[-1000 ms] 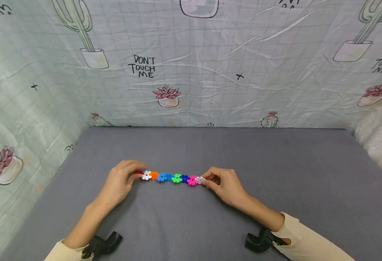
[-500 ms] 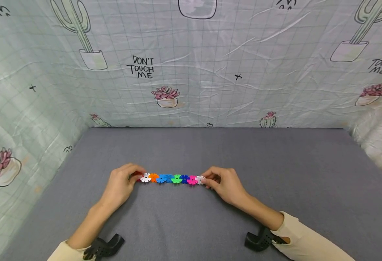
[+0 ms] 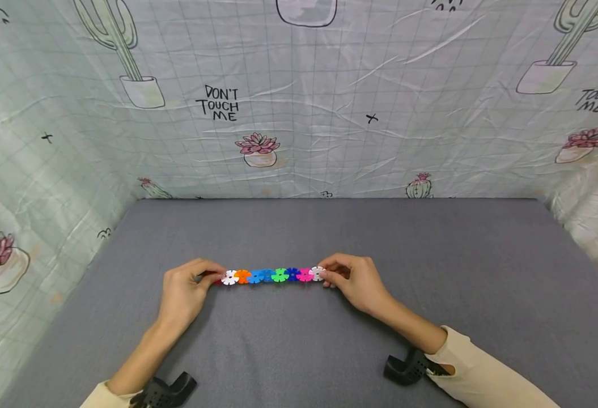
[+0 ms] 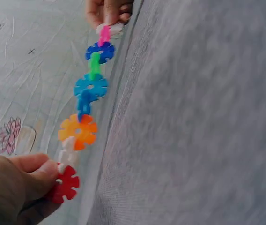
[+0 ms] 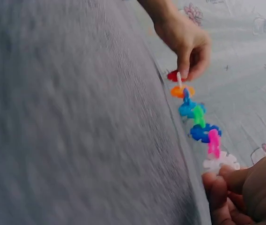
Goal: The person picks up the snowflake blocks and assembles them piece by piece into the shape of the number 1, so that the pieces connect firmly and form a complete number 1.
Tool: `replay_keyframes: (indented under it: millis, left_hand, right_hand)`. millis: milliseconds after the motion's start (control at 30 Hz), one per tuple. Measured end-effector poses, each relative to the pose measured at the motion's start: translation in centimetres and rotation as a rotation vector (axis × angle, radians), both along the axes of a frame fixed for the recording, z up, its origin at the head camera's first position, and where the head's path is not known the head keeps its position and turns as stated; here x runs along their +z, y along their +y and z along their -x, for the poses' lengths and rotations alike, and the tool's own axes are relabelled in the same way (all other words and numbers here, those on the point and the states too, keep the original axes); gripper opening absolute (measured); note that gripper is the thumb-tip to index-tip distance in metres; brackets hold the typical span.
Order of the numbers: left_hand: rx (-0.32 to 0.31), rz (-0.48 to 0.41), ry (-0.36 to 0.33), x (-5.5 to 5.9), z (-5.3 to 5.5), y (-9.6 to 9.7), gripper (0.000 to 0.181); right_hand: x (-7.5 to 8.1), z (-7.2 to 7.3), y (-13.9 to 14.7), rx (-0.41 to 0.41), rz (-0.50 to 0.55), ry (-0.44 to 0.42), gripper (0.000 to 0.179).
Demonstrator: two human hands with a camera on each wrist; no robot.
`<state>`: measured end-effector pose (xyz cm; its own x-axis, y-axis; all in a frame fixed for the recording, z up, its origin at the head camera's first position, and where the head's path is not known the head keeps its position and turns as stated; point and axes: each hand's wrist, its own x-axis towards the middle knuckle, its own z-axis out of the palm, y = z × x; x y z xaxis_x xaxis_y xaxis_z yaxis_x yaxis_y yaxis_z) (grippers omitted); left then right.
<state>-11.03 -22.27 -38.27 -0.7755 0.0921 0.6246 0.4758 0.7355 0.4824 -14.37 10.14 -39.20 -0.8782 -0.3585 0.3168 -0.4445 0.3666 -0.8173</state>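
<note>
A straight chain of interlocking plastic flower discs (image 3: 280,275) stretches between my two hands. From left to right its colours run red, white, orange, two blues, green, dark blue, pink and white. My left hand (image 3: 183,292) pinches the red disc (image 4: 66,183) at one end between thumb and fingers. At the other end, the white disc (image 5: 221,161) is pinched by my right hand (image 3: 357,283). Neighbouring discs slot into each other at right angles, as both wrist views show. Part of the red disc is hidden behind my left fingers in the head view.
A grey cloth-covered table (image 3: 299,351) lies beneath the hands. Behind and at the sides hangs a pale curtain (image 3: 309,113) printed with cacti and lettering. Black wrist mounts (image 3: 163,391) sit at both cuffs.
My left hand has shifted slightly down and left, closing more firmly over the red disc. My right hand has risen a little with the white end, and the chain stays straight.
</note>
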Motion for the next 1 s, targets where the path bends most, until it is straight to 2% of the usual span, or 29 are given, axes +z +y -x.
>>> replay_keyframes:
  millis: [133, 233, 467, 500, 700, 867, 1000]
  left_hand:
    - [0.012, -0.06, 0.037, 0.4, -0.3, 0.8, 0.026]
    - [0.029, -0.127, 0.038, 0.8, -0.5, 1.5, 0.025]
    - [0.049, -0.284, -0.02, 1.1, -1.1, 3.8, 0.019]
    - [0.047, -0.305, -0.033, 1.1, -1.2, 4.2, 0.018]
    - [0.009, -0.374, -0.06, 1.2, -1.6, 6.0, 0.015]
    - [-0.017, -0.363, -0.027, 1.2, -1.7, 7.0, 0.013]
    - [-0.035, -0.375, -0.035, 1.1, -1.8, 7.6, 0.011]
  right_hand:
    - [0.9, 0.4, 0.6, -0.04, 0.023, 0.008, 0.011]
    - [1.4, 0.8, 1.0, -0.069, 0.079, 0.001, 0.015]
    - [6.1, -0.2, 1.0, -0.12, 0.187, -0.018, 0.02]
    - [6.3, -0.1, 1.1, -0.128, 0.195, -0.014, 0.02]
    - [7.1, 0.8, 1.7, -0.181, 0.244, -0.018, 0.022]
    - [7.3, 1.5, 2.1, -0.213, 0.307, -0.038, 0.022]
    - [7.4, 1.8, 2.2, -0.225, 0.347, -0.044, 0.023]
